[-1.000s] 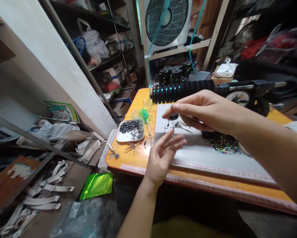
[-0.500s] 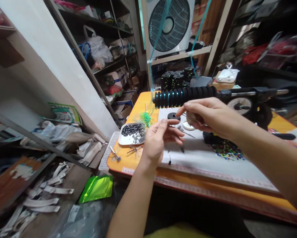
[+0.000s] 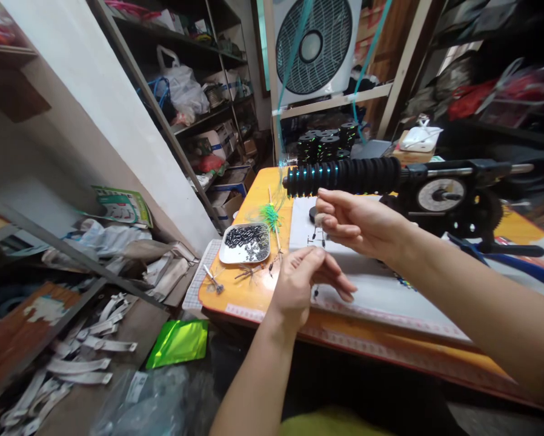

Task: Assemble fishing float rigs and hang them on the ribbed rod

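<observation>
My left hand [image 3: 301, 284] is over the table's front edge, thumb and index finger pressed together and the other fingers loosely stretched out. Whatever it pinches is too fine to make out. Above and to its right, my right hand [image 3: 351, 221] has its fingers curled together in a pinch, its contents hidden. Small black pieces [image 3: 316, 237] show just below the right fingertips; I cannot tell whether they hang or lie on the white sheet [image 3: 301, 221]. Another small dark piece [image 3: 271, 268] is left of my left hand. Behind the right hand, a black disc [image 3: 313, 214] is partly covered.
A white tray [image 3: 229, 258] of black tube-like pieces and grey bits stands at left, beside a green tuft [image 3: 270, 217]. A black rod with ridged spools [image 3: 344, 174] crosses behind my hands. Blue-handled pliers [image 3: 526, 266] lie right. A fan [image 3: 312, 47] stands behind.
My left hand has moved right and toward me. My right hand has shifted left and lower, its fingers more curled. The right arm now covers most of the coloured beads, and the blue handles have come into sight.
</observation>
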{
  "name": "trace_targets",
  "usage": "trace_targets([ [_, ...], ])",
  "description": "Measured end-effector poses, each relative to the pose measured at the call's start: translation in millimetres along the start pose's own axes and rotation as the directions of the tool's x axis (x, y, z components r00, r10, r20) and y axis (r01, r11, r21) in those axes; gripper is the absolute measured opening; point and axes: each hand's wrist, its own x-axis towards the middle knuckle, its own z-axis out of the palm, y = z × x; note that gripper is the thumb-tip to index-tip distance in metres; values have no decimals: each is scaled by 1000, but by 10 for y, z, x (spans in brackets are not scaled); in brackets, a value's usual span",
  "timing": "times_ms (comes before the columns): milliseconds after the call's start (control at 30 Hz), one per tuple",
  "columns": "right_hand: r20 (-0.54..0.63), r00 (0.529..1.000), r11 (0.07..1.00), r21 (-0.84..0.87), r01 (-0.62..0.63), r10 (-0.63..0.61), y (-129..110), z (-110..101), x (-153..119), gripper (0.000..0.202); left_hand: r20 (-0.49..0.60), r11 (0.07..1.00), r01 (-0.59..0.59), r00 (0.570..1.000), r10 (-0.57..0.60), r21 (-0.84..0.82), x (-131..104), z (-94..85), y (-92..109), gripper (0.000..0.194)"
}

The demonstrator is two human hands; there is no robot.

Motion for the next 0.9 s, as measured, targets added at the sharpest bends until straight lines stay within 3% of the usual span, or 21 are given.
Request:
trace_targets([
  [367, -8, 1000, 1000, 19, -23, 24, 32, -4, 25, 39, 16, 953, 102, 995, -102, -286, -546, -37, -370, 36],
  [700, -6, 1000, 999, -52, 9, -10, 46, 5, 5, 38, 56, 891, 173, 985, -164, -420, -636, -22, -416, 38],
  [900, -21, 997, 980, -190, 64, -70, 38, 4, 16, 38, 95, 867, 177, 984, -149, -465, -636, -26, -419, 38],
])
